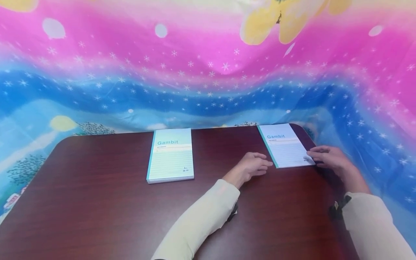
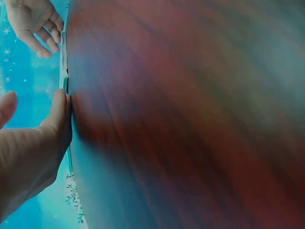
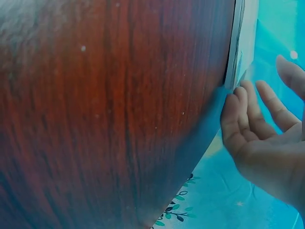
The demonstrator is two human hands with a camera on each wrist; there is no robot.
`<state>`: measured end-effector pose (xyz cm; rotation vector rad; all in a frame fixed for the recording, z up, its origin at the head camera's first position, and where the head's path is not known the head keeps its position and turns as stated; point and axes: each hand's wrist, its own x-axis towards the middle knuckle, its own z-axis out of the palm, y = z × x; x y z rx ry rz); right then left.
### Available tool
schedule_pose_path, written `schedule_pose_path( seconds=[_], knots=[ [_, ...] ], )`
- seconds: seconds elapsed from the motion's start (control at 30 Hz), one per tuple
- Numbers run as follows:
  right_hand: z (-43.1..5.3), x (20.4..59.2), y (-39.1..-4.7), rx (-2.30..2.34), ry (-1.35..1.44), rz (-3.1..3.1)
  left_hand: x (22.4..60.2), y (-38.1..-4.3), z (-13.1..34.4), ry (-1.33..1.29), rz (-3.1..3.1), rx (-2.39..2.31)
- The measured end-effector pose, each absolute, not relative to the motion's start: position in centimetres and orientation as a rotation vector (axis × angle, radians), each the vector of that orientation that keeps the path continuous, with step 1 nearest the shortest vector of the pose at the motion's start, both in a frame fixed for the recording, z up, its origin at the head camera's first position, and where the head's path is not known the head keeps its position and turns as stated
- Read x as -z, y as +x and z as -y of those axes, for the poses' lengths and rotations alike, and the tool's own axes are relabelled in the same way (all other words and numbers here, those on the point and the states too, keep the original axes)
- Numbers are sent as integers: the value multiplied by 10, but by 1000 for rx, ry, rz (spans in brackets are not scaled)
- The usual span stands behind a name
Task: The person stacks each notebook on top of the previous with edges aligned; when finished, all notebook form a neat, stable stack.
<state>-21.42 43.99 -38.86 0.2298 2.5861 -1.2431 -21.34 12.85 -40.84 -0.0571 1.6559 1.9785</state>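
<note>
In the head view a "Gambit" notebook (image 1: 286, 148) with a teal spine lies at the table's far right. My left hand (image 1: 251, 167) is beside its spine, fingers extended towards the lower left corner. At the opposite edge, my right hand (image 1: 331, 158) has its fingertips at the lower right corner. The left wrist view shows the left hand (image 2: 40, 143) low at the tabletop by the green spine. In the right wrist view, the right hand's (image 3: 267, 129) fingers are loosely bent at the notebook's edge (image 3: 234, 47). Neither hand grips anything.
A stack of matching notebooks (image 1: 170, 157) lies left of the hands, near the far edge of the dark wood table (image 1: 107, 195). Behind the table hangs a pink and blue patterned cloth (image 1: 201, 72), which also runs along both sides.
</note>
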Motion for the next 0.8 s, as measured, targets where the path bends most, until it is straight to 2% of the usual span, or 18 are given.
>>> schedule_pose_path(
  seconds=[0.8],
  knots=[
    [-437, 390, -214, 1222, 223, -2544, 404, -215, -158, -175, -1720, -1970]
  ],
)
